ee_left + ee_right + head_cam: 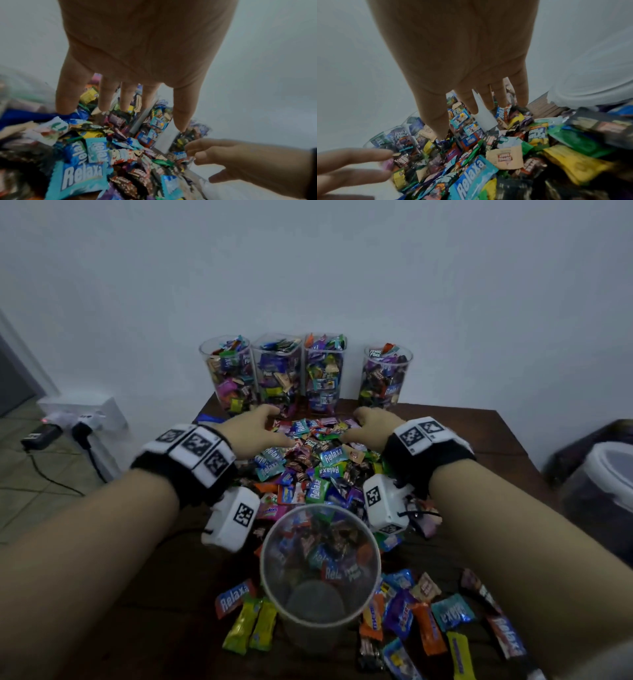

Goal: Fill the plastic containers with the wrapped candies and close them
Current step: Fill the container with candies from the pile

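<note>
Hands spread over candy pile on desk: left hand and right hand flank it, fingers extended, holding nothing. Open cup nearer than pile; four full cups behind pile.

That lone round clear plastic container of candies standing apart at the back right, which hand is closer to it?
Right. The right hand reaches over the candy pile just below the lone round container; the left hand lies further left, below the other three full containers.
</note>
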`<state>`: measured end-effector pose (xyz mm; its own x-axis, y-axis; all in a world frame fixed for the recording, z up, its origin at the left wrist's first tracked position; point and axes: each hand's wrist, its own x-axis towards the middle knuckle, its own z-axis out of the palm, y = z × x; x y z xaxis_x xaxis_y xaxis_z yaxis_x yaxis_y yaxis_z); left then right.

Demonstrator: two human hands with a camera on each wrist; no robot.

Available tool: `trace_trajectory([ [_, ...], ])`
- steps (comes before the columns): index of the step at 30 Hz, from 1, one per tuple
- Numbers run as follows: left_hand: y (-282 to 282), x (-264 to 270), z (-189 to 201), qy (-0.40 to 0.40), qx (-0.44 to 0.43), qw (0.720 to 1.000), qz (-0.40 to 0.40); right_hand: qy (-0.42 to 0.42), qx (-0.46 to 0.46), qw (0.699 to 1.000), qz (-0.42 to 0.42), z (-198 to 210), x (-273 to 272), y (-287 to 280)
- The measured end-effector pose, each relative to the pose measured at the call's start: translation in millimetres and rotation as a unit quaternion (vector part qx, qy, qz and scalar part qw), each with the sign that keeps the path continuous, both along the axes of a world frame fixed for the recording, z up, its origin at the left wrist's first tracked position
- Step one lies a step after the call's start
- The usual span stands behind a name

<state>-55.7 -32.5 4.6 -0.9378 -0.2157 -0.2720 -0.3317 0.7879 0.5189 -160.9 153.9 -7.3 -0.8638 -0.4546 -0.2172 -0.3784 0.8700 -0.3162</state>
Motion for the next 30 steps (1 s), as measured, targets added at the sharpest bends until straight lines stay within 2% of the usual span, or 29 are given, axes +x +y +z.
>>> trace_trajectory([
  [7,1,-63,-23,-0.081,-0.128,0.988,-0.007,-0.030,0.052,0.998,0.021,-12,-28,-38],
  [13,-1,-84,-36,-0.124,-0.148,0.981,0.008,-0.058,0.034,0.998,0.011,-24,-38,-58],
  [20,12,-89,-42,-0.142,-0.205,0.967,-0.042,-0.136,0.040,0.990,0.015,-23,-40,-67],
  [23,17,-86,-45,-0.137,-0.233,0.960,-0.069,-0.095,0.038,0.994,0.034,-21,-32,-60],
  [30,28,-66,-48,-0.142,-0.254,0.950,-0.109,-0.105,0.106,0.986,0.080,-5,-3,-40],
])
